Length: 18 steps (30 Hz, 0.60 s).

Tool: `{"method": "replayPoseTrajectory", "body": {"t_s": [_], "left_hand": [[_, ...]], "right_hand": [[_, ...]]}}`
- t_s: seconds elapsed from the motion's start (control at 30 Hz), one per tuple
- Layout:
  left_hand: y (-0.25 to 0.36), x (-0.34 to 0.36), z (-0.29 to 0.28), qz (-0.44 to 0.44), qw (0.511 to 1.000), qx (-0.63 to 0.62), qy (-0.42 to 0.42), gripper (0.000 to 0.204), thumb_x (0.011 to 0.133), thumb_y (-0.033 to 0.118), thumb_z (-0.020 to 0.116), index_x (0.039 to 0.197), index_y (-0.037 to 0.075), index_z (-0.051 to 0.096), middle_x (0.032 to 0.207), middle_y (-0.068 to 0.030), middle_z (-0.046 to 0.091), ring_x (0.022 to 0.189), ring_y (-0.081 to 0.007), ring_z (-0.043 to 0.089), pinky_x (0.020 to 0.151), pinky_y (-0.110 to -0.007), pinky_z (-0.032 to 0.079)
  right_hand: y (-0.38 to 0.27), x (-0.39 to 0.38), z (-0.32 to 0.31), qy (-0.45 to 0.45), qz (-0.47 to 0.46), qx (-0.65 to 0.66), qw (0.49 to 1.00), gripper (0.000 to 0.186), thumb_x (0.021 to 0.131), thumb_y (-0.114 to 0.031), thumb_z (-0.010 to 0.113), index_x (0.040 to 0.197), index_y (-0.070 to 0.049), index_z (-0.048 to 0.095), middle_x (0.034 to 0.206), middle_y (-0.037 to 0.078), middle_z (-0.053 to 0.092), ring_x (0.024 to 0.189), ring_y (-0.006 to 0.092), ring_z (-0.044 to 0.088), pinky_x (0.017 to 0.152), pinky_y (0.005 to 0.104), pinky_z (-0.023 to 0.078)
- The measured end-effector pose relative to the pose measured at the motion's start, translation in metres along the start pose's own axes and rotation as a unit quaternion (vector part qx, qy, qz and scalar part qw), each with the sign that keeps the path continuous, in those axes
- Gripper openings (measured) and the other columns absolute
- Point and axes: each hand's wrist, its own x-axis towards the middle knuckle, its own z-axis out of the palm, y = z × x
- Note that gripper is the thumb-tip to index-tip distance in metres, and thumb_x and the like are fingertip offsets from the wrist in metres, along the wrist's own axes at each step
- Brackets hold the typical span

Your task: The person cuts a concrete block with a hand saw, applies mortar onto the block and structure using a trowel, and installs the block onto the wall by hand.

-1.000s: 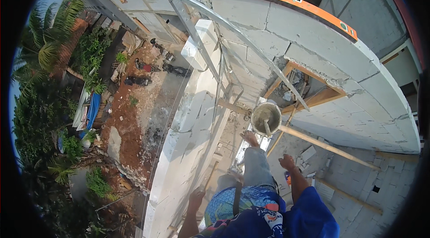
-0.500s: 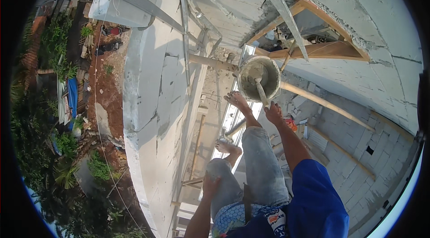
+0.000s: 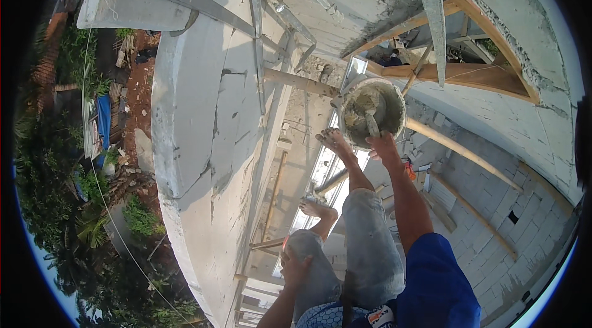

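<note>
My right hand [image 3: 386, 146] is closed round the handle of a trowel [image 3: 371, 123], at the near rim of a round bucket [image 3: 401, 106] caked with grey mortar. The trowel's blade is down in the wet mortar [image 3: 356, 109], partly hidden by it. On my bent left knee rests my left hand [image 3: 296, 267], its fingers lying over the jeans and holding nothing. My bare right foot [image 3: 336, 143] stands close beside the bucket, on a long narrow metal plank [image 3: 320, 167].
Left of me runs a pale block wall [image 3: 191, 130], with a steep drop to ground and trees beyond. Metal bars [image 3: 185, 4] slant overhead. A triangular wooden frame [image 3: 468, 73] sits in the wall ahead. A bamboo pole [image 3: 456, 149] passes behind the bucket; a block floor lies far below.
My right hand has moved up to the bucket's rim, and the trowel sits deeper in the mortar. The view has shifted, so the bucket appears farther right. My left hand stays on the knee.
</note>
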Motion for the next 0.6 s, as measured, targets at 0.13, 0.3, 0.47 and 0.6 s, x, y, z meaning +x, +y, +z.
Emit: {"method": "replayPoseTrajectory", "body": {"t_s": [0.13,0.3,0.47,0.6], "left_hand": [[0.004,0.002,0.0,-0.008,1.0,-0.001,-0.013,0.101,0.079,0.058,0.065,0.149,0.005,0.017,0.151,-0.0292,0.018,0.137,-0.0442,0.027,0.105,-0.056,0.033],[0.008,0.0,0.003,0.012,1.0,-0.023,0.014,0.102,0.077,0.055,0.069,0.149,0.004,0.017,0.146,-0.0333,0.025,0.133,-0.0492,0.03,0.105,-0.058,0.032],[0.011,-0.002,0.004,0.001,1.0,-0.013,0.0,0.102,0.077,0.054,0.069,0.149,0.005,0.017,0.147,-0.0332,0.024,0.134,-0.0488,0.03,0.105,-0.058,0.032],[0.011,-0.002,0.005,0.002,1.0,-0.014,0.007,0.101,0.076,0.054,0.069,0.149,0.005,0.018,0.147,-0.0329,0.024,0.134,-0.0484,0.03,0.105,-0.058,0.031]], "right_hand": [[-0.03,0.007,-0.006,-0.111,0.013,0.161,0.981,0.029,0.084,-0.025,0.066,0.093,0.002,0.06,0.075,0.009,0.061,0.061,0.0213,0.062,0.052,0.0372,0.05],[-0.035,0.0,-0.022,-0.004,-0.276,-0.27,0.922,0.023,0.082,-0.016,0.06,0.1,-0.002,0.059,0.084,0.022,0.066,0.068,0.0368,0.067,0.061,0.0427,0.055],[-0.032,-0.015,-0.042,0.177,-0.236,-0.434,0.851,0.022,0.083,-0.012,0.052,0.102,-0.002,0.054,0.086,0.025,0.066,0.081,0.0457,0.065,0.071,0.0549,0.052],[-0.032,-0.007,-0.038,0.154,-0.24,-0.398,0.872,0.021,0.082,-0.012,0.051,0.099,0.0,0.053,0.087,0.027,0.065,0.082,0.0475,0.064,0.072,0.0567,0.051]]}}
